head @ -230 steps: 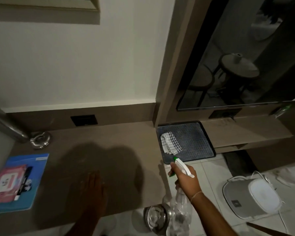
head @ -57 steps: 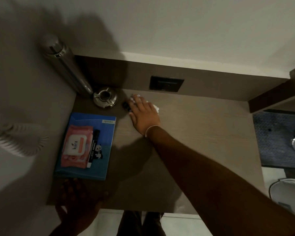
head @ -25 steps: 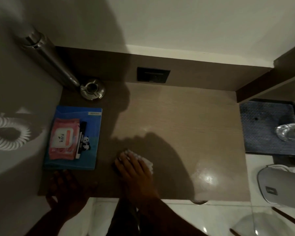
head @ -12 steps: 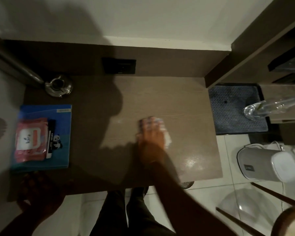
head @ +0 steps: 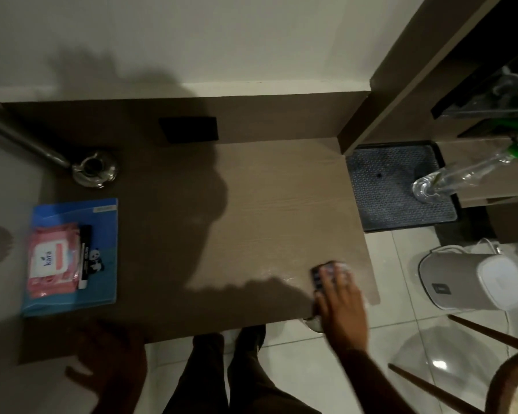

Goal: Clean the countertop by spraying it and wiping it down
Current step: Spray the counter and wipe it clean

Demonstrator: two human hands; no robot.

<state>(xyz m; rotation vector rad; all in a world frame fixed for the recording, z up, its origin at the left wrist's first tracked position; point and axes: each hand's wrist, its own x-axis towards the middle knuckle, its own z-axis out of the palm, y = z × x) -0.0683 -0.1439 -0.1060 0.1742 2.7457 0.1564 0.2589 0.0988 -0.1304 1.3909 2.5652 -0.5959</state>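
The right hand (head: 340,297) lies palm-down at the worktop's (head: 269,204) front right corner, about 4 o'clock from the worktop's middle. Its fingers (head: 331,274) are spread flat and press on a cloth (head: 319,279), of which only a dark checked edge and a pale blurred bit show past the fingertips. The wood just beside the hand, toward 10 o'clock, glistens with wet streaks.

The left hand (head: 108,363) sits in shadow at the front left edge, around 7 o'clock, fingers loosely spread on the surface and holding nothing.

The spray bottle (head: 467,174) stands off the worktop, on a dark mat (head: 389,186) at 3 o'clock, well apart from both hands; its green-collared nozzle points away to the right.

At 9 o'clock a blue folder (head: 102,249) lies flat, carrying a pink wipes pack (head: 53,259) and a black-and-white marker (head: 84,255) just beside it. A round metal ashtray (head: 95,170) rests at 10 o'clock, near the back panel.
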